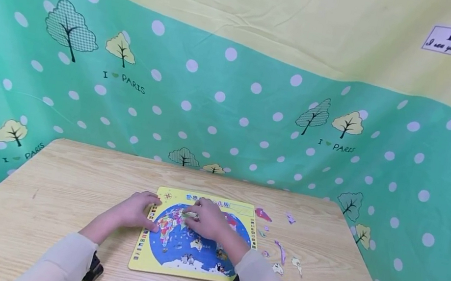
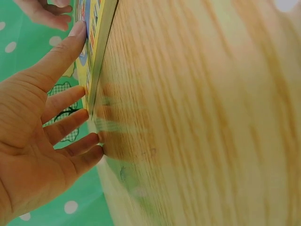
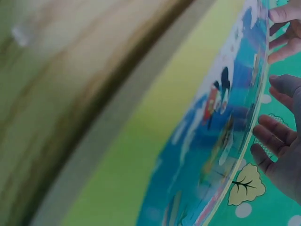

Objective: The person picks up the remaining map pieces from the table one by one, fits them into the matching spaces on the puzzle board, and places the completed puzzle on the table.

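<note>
A world map puzzle board with a yellow border lies on the table. At its left edge my left hand rests with fingers spread and loosely bent, thumb reaching over the map. In the left wrist view the left palm holds nothing. Over the upper middle of the map, my right hand pinches a small pale puzzle piece low at the board's surface, between thumb and forefinger. The right wrist view shows the right hand's other fingers loosely bent; the piece cannot be made out there.
Several loose puzzle pieces lie right of the board, among them a red one, a purple one and a white one. The wooden table meets a green dotted curtain at its back and sides.
</note>
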A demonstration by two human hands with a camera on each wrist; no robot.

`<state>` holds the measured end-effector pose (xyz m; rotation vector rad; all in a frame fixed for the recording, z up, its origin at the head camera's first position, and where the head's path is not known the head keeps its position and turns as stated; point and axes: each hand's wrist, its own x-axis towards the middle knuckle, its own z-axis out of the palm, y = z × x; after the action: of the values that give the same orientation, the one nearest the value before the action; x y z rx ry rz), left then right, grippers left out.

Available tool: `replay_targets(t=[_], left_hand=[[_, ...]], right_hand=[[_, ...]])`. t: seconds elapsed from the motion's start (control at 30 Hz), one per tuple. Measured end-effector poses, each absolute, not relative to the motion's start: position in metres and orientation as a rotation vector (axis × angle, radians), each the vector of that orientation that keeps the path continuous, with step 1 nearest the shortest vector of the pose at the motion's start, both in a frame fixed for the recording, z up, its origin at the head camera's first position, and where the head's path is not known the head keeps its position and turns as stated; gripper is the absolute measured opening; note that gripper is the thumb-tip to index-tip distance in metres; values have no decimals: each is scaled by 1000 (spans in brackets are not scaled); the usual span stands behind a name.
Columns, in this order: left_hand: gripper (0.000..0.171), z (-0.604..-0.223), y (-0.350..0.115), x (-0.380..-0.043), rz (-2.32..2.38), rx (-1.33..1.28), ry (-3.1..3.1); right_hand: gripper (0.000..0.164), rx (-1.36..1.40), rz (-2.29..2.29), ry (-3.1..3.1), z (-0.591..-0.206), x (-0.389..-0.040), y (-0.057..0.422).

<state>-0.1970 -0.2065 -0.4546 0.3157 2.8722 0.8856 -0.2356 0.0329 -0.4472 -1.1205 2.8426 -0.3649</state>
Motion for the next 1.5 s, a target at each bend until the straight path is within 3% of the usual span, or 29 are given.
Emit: replay_targets(t=[1.5], left_hand=[[82, -452, -206, -196, 883, 324, 2860]], right_hand=[[33, -1207, -225, 2893, -461, -232, 34]])
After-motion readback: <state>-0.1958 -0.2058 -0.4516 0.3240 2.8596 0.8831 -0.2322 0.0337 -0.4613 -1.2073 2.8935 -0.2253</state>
